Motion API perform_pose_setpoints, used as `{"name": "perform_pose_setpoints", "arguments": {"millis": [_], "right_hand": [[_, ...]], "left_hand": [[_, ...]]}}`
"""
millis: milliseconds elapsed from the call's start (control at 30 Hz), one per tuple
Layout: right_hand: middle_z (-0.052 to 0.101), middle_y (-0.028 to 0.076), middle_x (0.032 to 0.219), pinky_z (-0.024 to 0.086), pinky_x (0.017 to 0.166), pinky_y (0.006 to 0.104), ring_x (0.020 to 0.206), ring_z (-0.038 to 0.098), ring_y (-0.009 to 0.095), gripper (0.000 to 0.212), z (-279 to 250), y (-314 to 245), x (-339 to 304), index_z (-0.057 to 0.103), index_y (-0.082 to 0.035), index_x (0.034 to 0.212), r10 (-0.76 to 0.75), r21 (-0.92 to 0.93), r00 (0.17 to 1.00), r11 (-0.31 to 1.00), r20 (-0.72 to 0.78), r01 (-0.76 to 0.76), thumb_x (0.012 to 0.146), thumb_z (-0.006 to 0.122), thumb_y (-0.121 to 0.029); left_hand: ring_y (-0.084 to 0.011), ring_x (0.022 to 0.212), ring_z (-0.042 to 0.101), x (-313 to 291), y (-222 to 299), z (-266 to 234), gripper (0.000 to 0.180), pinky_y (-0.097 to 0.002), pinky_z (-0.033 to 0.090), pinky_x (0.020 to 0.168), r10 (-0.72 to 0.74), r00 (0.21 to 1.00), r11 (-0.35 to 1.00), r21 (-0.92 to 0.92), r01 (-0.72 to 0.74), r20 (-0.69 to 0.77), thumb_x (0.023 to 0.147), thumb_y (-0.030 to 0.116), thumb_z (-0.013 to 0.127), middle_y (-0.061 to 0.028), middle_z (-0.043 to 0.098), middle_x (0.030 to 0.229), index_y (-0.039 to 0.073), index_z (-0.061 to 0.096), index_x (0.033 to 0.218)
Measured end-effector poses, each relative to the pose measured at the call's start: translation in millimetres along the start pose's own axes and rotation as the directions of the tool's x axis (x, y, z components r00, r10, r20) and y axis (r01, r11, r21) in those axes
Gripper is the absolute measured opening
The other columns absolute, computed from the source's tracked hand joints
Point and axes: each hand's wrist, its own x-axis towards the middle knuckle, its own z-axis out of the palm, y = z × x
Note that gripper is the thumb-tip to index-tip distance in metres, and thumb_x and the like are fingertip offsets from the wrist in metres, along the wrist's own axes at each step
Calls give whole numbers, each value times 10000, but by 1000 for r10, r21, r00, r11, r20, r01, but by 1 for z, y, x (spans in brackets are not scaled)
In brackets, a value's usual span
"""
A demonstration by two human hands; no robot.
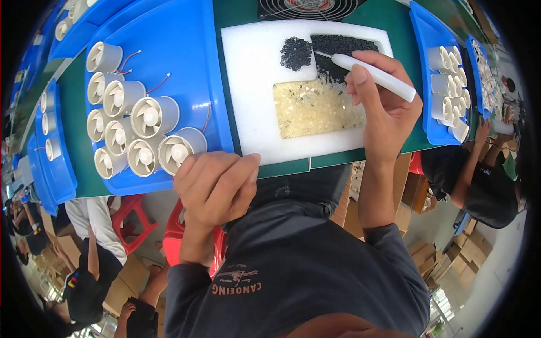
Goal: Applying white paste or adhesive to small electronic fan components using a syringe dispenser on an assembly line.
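Observation:
My right hand (389, 93) grips a white pen-shaped tool (380, 79) with a thin metal tip. That tip sits among small black rings (346, 48) in a recess of a white foam block (251, 93). A smaller pile of black rings (296, 53) lies on the foam to the left. Pale, translucent small pieces (315, 112) fill the recess nearer to me. My left hand (214, 186) is closed at the table's front edge, beside a white cylindrical fan (183, 147); whatever its curled fingers hold is hidden.
At left a blue tray (163, 56) carries several white fans, some with thin wires. Another blue tray (428, 121) with fans stands at right. A round wire grille (310, 7) is at the back. People sit on both sides, near red stools (132, 222) and cardboard boxes.

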Motion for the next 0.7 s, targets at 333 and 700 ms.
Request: {"name": "perform_pose_setpoints", "arguments": {"millis": [333, 700], "right_hand": [[725, 105, 962, 562, 688, 241, 807, 687, 126, 187, -1, 4, 2, 709, 59, 1094, 29, -4, 1000, 1000, 2, -29, 924, 691, -16], [733, 97, 924, 566, 701, 239, 806, 690, 123, 199, -2, 5, 2, 704, 56, 1119, 41, -2, 999, 999, 31, -41, 936, 672, -17]], "left_hand": [[-177, 636, 619, -4, 0, 1, 193, -294, 405, 561, -36, 999, 999, 4, 36, -1, 734, 72, 740, -12, 619, 746, 96, 743, 925], [-181, 643, 622, -3, 1, 4, 194, -291, 419, 573, -45, 999, 999, 20, 45, -6, 735, 66, 730, -12, 631, 763, 99, 739, 926]]}}
